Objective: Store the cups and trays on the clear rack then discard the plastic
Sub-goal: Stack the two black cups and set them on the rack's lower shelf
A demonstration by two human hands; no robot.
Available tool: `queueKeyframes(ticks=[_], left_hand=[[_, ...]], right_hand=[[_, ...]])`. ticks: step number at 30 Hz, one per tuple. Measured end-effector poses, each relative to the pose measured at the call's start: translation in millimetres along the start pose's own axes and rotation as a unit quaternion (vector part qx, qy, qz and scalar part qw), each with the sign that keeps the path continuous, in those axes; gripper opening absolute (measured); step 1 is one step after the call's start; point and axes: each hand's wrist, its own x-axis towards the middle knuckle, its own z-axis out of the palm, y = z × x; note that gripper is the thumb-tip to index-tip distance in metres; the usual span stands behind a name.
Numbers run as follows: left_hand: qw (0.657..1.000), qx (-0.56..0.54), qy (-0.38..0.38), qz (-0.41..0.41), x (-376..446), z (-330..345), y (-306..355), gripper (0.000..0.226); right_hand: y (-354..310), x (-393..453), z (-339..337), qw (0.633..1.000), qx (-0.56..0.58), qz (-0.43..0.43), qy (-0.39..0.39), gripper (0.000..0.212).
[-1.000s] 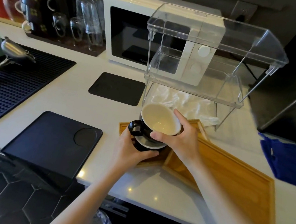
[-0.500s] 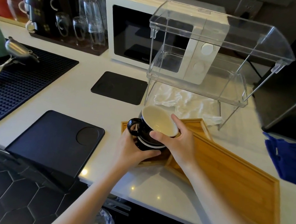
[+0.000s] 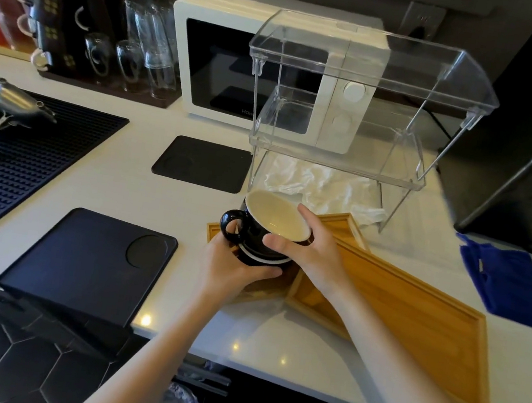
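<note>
both hands on stacked black cups (image 3: 260,238), cream inside, tilted toward the camera. left hand (image 3: 234,267) cups the lower cup from below and the near side, fingers wrapped under its base, clenched on it. right hand (image 3: 310,251) grips the upper cup by its right wall, index finger over the rim, thumb on the near outside. upper cup sits nested in the lower one, a white rim line showing between them; cup handle points left, away from the right hand, just above the left hand's knuckles.

directly under the grip: small wooden tray (image 3: 340,228), mostly hidden by the hands and cups. cannot tell if the lower cup touches it or is lifted off. right of the grip and under the right forearm: large wooden tray (image 3: 412,323), lying at an angle, one end overlapping the small tray.

beyond the grip, farther from the person: clear rack (image 3: 357,111), two tiers, both shelves bare. crumpled white plastic (image 3: 318,185) lies on the counter under the rack's lower shelf, just past the cups.

behind the rack: white microwave (image 3: 229,64). left of the grip: black mat with round recess (image 3: 90,261), near the counter edge. far right of the grip: blue cloth (image 3: 518,284). all on white counter (image 3: 115,185).
</note>
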Motion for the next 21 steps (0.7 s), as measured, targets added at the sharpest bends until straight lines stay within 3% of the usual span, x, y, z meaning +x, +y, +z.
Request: queueKeyframes(ticks=[2, 5, 9, 14, 18, 21], left_hand=[[1.000, 0.001, 0.001, 0.016, 3.8, -1.1, 10.5, 0.073], [0.999, -0.013, -0.010, 0.052, 13.9, -3.8, 33.8, 0.068], [0.995, -0.032, -0.031, 0.092, 31.3, -2.0, 64.4, 0.072], [0.992, 0.007, -0.019, 0.128, 50.9, 12.5, 88.4, 0.089], [0.988, 0.029, -0.029, 0.149, 68.1, 25.9, 103.4, 0.078], [0.985, 0.031, -0.037, 0.166, 77.3, 35.6, 113.8, 0.076]], right_hand=[[-5.2, 3.4, -5.4, 1.000, 0.001, -0.008, 0.002, 0.073], [-14.8, 9.0, -16.9, 0.999, -0.014, -0.021, 0.028, 0.101], [-30.2, 16.3, -41.4, 0.998, 0.011, -0.037, 0.055, 0.105], [-41.5, 27.0, -69.8, 0.994, 0.051, -0.075, 0.067, 0.062], [-45.8, 34.3, -90.5, 0.990, 0.072, -0.084, 0.084, 0.065], [-48.6, 41.0, -103.6, 0.989, 0.074, -0.095, 0.083, 0.046]])
